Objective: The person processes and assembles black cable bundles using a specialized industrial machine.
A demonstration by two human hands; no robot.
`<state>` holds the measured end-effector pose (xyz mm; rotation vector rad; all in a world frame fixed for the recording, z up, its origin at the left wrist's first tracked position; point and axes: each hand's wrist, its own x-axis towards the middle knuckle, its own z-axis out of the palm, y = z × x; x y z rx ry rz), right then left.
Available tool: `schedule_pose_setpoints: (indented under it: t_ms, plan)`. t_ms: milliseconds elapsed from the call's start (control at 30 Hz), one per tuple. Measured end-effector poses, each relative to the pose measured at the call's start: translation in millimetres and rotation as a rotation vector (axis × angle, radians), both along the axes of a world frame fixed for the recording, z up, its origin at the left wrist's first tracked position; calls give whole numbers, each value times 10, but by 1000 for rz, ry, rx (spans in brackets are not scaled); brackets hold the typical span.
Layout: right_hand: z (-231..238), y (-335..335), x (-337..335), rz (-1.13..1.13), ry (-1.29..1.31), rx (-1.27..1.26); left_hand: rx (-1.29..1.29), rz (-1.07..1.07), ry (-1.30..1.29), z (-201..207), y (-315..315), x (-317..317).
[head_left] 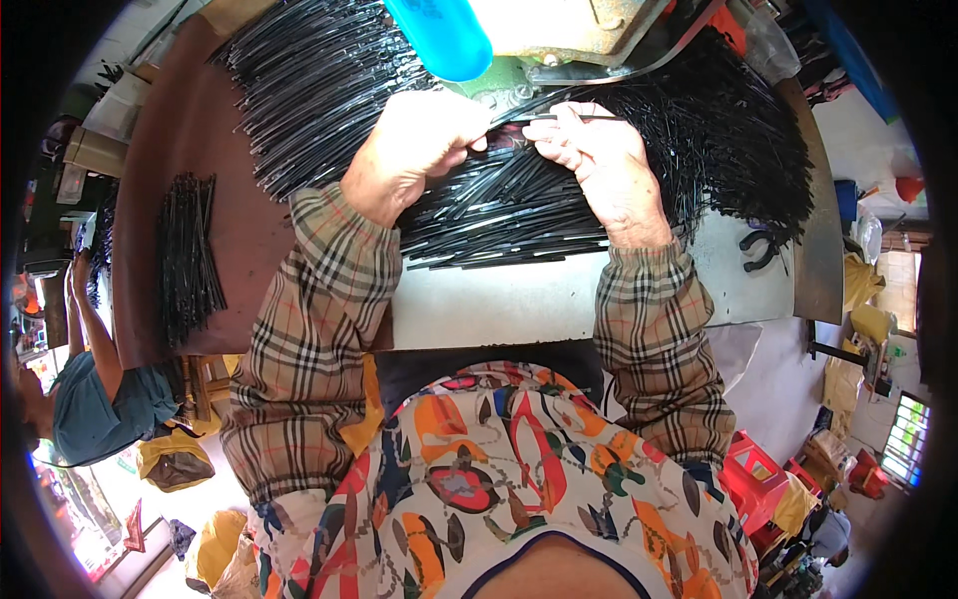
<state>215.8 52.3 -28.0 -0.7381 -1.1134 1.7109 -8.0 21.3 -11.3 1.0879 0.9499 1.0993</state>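
Over a heap of thin black rods, both hands meet below a metal machine part. My right hand pinches a thin black rod, which lies across its fingertips and points left toward the other hand. My left hand is closed, with thumb and forefinger pressed together near that rod's left end. Whether its fingers grip the same rod or another small piece is hidden. More black rods lie in a dense row to the left, and a tangled pile of them spreads to the right.
A rounded blue object and a rusty metal machine part stand just beyond my hands. A separate bundle of rods lies on the brown left tabletop. Black-handled pliers rest at right. Another person sits far left.
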Motion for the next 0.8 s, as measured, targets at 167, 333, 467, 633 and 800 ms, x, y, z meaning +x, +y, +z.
schedule_pose_setpoints:
  t_ms: [167, 333, 467, 633, 800]
  plan:
    - [26, 8, -26, -40, 38, -20, -4, 32, 10, 24, 30, 23]
    - [37, 3, -44, -63, 14, -3, -11, 19, 16, 37, 28, 61]
    - [-26, 7, -69, -67, 51, 19, 72, 64, 60, -3, 57, 88]
    - [-90, 91, -149, -173, 106, 55, 197, 0, 107, 59, 225, 63]
    - [-126, 146, -138, -220, 148, 63, 165, 15, 37, 96, 262, 121]
